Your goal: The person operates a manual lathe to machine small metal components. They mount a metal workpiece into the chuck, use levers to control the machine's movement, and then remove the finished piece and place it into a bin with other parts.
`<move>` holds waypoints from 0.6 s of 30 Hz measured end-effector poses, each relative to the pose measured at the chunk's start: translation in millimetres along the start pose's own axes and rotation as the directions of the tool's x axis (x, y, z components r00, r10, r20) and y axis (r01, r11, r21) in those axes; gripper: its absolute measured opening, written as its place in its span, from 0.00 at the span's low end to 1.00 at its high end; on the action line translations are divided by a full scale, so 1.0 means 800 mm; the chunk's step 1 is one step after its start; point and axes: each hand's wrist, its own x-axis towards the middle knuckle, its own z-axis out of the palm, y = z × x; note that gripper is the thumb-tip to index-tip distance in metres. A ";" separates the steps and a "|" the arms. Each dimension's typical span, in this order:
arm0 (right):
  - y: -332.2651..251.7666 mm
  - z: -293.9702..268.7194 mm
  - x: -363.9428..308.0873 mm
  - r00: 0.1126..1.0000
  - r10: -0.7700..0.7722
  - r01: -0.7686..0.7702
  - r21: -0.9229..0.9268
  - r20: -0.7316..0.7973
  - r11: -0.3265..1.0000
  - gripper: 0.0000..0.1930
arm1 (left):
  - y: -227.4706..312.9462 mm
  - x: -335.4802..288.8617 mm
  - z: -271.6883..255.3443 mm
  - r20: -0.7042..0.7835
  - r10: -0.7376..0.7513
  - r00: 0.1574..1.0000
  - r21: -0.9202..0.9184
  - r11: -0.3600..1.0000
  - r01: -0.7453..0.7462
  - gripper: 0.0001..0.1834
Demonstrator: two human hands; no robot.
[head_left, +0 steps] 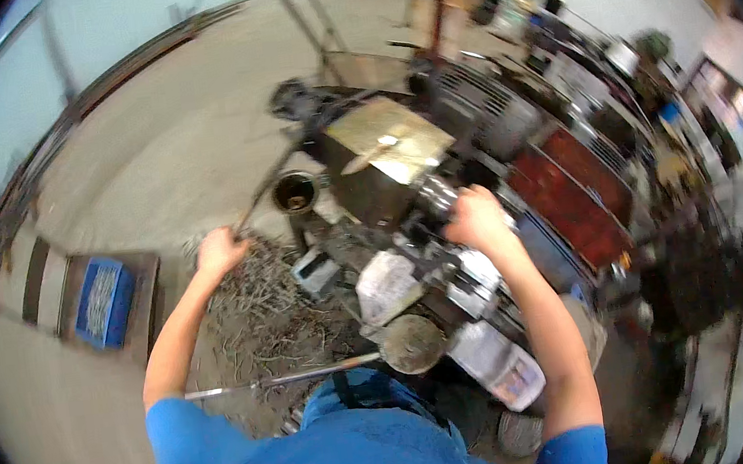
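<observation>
My left hand (221, 252) is closed round the lower end of a long dark lever (270, 187), which slants up to the machine (362, 192). On the machine's other side, my right hand (478, 215) is curled beside a shiny metal cylinder (436, 195). Whatever its fingers grip is hidden beneath the hand and blurred. A yellowish metal plate (393, 138) lies on top of the machine beyond both hands. Between my arms are an open round can (295, 191), a small grey box (316, 272) and a whitish block (388, 287).
Metal shavings (261, 304) are heaped below my left hand. A blue bin (105, 302) of small metal parts stands at left. Close to my body, a rod (287, 375) ends at a round metal disc (412, 343). A white bottle (497, 364) lies beside my right forearm, near a red panel (574, 195).
</observation>
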 end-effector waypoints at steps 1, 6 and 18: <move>0.017 0.026 0.010 1.000 -0.020 0.021 -0.042 0.022 0.999 0.12 | 0.001 -0.006 0.011 -0.121 -0.004 0.993 0.039 0.999 0.009 0.22; 0.023 0.034 0.004 0.992 0.062 -0.071 0.076 0.113 0.995 0.11 | 0.008 0.001 0.022 -0.134 0.069 0.989 0.028 0.997 -0.066 0.22; 0.061 -0.029 -0.040 0.987 0.097 -0.082 0.120 -0.129 0.989 0.11 | -0.003 0.007 -0.022 0.269 0.206 0.941 -0.419 0.904 -0.078 0.10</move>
